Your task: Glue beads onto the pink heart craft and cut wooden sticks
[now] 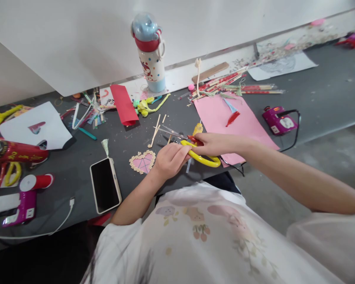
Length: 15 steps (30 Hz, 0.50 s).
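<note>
My right hand [214, 144] is closed round the yellow and red handles of a pair of scissors [202, 157], whose metal blades point left over the dark table [136, 138]. My left hand [170, 159] is curled in a pinch right at the scissors, holding something too small to make out. Just left of that hand lies a pink heart [142, 161] edged with pale beads. A few thin wooden sticks [156, 130] lie beyond the blades. A pink paper sheet [221, 116] lies under and behind my right hand.
A phone [105, 184] lies near the table's front edge. A purple glue gun [279, 121] with a black cord sits right, another glue gun [20, 207] at far left. A child's water bottle [150, 53] stands at the back beside red paper [124, 104], sticks and scraps.
</note>
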Tool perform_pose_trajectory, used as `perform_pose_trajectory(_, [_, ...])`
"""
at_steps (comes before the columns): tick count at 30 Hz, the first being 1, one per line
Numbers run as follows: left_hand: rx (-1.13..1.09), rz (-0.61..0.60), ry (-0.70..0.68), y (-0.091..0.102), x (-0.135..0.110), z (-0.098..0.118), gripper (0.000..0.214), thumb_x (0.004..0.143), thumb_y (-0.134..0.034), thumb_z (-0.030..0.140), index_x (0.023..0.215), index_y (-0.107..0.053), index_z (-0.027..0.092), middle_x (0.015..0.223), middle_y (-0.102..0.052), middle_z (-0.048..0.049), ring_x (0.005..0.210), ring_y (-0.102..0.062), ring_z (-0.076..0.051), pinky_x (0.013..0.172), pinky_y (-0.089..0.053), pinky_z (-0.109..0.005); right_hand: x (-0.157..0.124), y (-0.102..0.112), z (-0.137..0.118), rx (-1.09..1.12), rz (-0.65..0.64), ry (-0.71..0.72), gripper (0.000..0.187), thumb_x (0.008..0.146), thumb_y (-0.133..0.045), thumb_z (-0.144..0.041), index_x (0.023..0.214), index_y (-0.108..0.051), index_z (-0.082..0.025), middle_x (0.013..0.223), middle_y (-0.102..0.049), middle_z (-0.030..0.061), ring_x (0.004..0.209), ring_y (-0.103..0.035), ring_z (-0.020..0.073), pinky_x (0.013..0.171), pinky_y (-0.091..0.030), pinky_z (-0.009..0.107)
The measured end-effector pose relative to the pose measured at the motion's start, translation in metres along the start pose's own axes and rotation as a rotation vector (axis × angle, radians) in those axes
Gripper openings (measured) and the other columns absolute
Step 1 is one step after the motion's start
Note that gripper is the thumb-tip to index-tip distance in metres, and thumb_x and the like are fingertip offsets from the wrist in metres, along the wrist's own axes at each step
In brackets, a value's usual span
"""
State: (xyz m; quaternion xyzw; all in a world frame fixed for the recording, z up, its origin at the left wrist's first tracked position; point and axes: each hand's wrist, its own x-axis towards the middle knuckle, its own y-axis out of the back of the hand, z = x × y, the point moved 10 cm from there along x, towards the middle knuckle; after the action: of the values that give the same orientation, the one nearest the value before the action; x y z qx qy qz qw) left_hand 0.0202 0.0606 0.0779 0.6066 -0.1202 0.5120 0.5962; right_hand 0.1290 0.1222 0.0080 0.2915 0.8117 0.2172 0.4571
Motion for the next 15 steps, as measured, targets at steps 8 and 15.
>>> perform_pose_trajectory(8, [-0.042,0.055,-0.038,0.0049,0.0008,0.0043,0.022,0.093,-0.054,0.023,0.111,-0.060,0.012,0.085,-0.070,-0.0097,0.077,-0.063,-0.017,0.073,-0.050,-0.027,-0.0039,0.0011,-0.0065,-0.002,0.009,0.021,0.032,0.083,-0.051,-0.052,0.079,-0.050,-0.020,0.075,-0.062,0.0026,0.061,-0.054,0.0137,0.051,-0.039,0.025])
perform_pose_trajectory(15, [-0.059,0.077,-0.031,0.0071,0.0013,0.0038,0.020,0.093,-0.054,0.023,0.108,-0.060,0.011,0.085,-0.070,-0.0095,0.078,-0.063,-0.016,0.073,-0.050,-0.026,-0.0055,0.0032,-0.0058,-0.036,0.024,-0.008,0.037,0.082,-0.049,-0.057,0.086,-0.051,-0.019,0.079,-0.065,0.0048,0.063,-0.058,0.0162,0.053,-0.040,0.026])
